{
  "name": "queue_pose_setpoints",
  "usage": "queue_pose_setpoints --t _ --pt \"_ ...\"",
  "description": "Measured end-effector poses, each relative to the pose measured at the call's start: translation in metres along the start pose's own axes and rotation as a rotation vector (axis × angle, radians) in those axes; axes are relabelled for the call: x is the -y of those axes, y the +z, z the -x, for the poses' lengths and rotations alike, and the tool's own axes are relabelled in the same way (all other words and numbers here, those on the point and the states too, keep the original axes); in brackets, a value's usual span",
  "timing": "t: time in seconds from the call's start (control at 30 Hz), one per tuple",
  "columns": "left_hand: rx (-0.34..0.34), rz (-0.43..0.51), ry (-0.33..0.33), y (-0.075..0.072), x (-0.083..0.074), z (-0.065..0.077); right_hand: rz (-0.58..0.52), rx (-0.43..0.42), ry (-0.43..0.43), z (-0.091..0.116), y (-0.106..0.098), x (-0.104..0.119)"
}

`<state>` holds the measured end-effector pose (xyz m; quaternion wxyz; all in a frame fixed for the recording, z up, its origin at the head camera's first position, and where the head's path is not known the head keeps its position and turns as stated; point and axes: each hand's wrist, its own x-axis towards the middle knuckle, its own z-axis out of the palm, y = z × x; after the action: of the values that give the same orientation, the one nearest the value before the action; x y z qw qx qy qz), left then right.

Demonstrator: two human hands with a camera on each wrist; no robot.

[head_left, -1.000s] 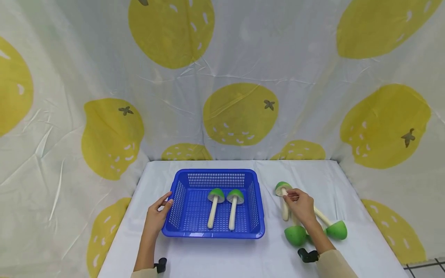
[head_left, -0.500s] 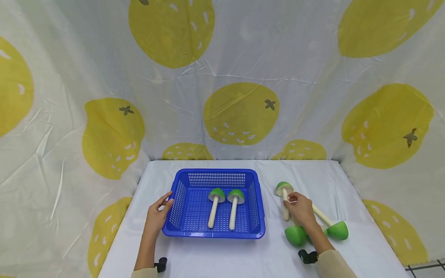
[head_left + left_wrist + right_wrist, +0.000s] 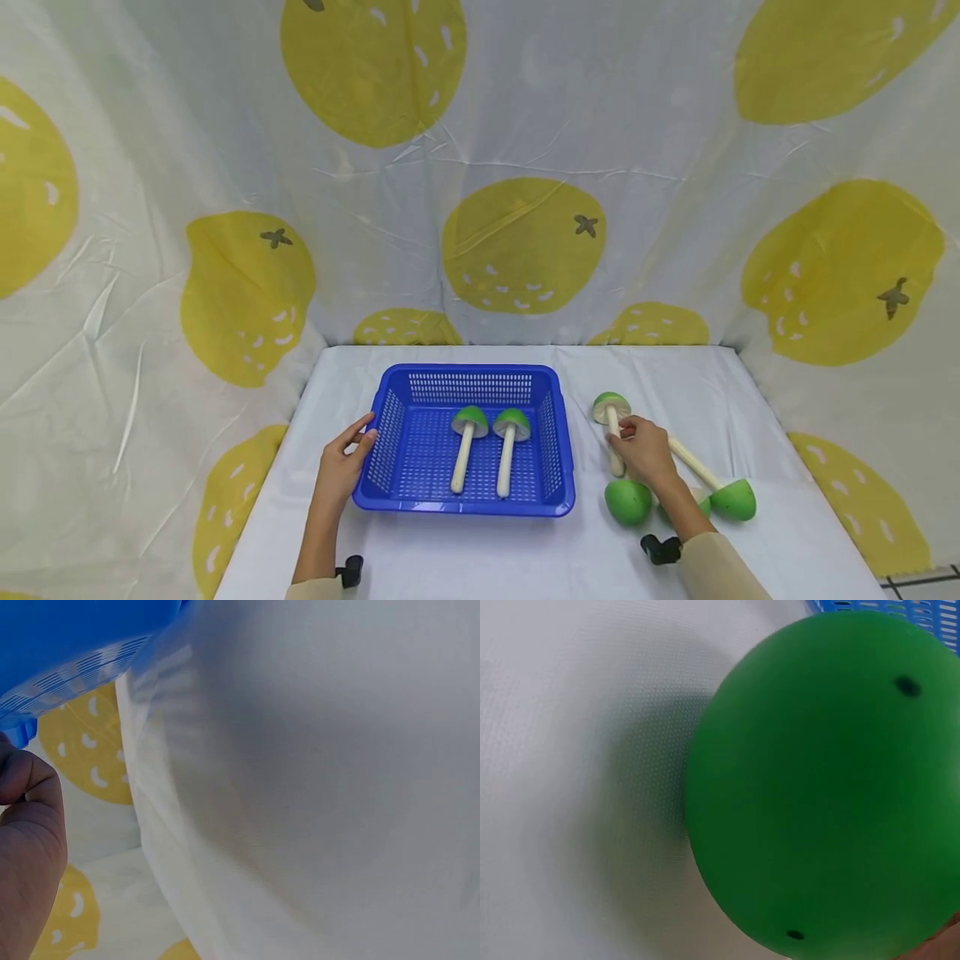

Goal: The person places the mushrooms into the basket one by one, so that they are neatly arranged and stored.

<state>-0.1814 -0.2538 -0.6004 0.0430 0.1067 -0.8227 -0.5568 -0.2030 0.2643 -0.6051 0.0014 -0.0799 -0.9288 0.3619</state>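
Toward the left edge of a white-covered bench (image 3: 480,558), the side rim of a blue basket (image 3: 462,509) is held by the left hand (image 3: 339,475), thumb and fingers closed on it. Inside, a middle mushroom (image 3: 466,446) and a right-side mushroom (image 3: 507,450) are laid side by side, caps toward the bench's far edge. Past the basket, a far mushroom (image 3: 609,407) and a near mushroom (image 3: 628,502) are reached by the right hand (image 3: 645,450), its fingers and thumb apparently pinched on a pale stem; whose stem cannot be told. Nearer the bench's right edge, a half-hidden mushroom (image 3: 699,500) and an outer mushroom (image 3: 733,500) are seen. The basket is best steadied, the pinched stem best raised straight, clear of its neighbours, so that no cap is knocked.
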Motion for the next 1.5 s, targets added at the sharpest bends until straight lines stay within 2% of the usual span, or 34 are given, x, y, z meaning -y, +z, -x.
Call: queue_pose_setpoints --t 0.57,0.77,1.27,1.5 --pt "-0.006 -0.007 -0.007 0.000 -0.001 0.001 -0.043 -0.076 -0.020 -0.001 0.004 -0.002" --pt "-0.004 0.000 -0.001 0.000 -0.001 0.001 -0.099 -0.087 -0.029 0.001 0.001 0.001" --pt "0.003 -0.012 -0.007 -0.002 -0.002 0.003 -0.148 -0.134 -0.061 0.001 -0.002 0.010" --pt "0.029 0.028 -0.022 -0.004 -0.001 0.001 -0.173 -0.154 -0.074 0.003 -0.008 0.020"
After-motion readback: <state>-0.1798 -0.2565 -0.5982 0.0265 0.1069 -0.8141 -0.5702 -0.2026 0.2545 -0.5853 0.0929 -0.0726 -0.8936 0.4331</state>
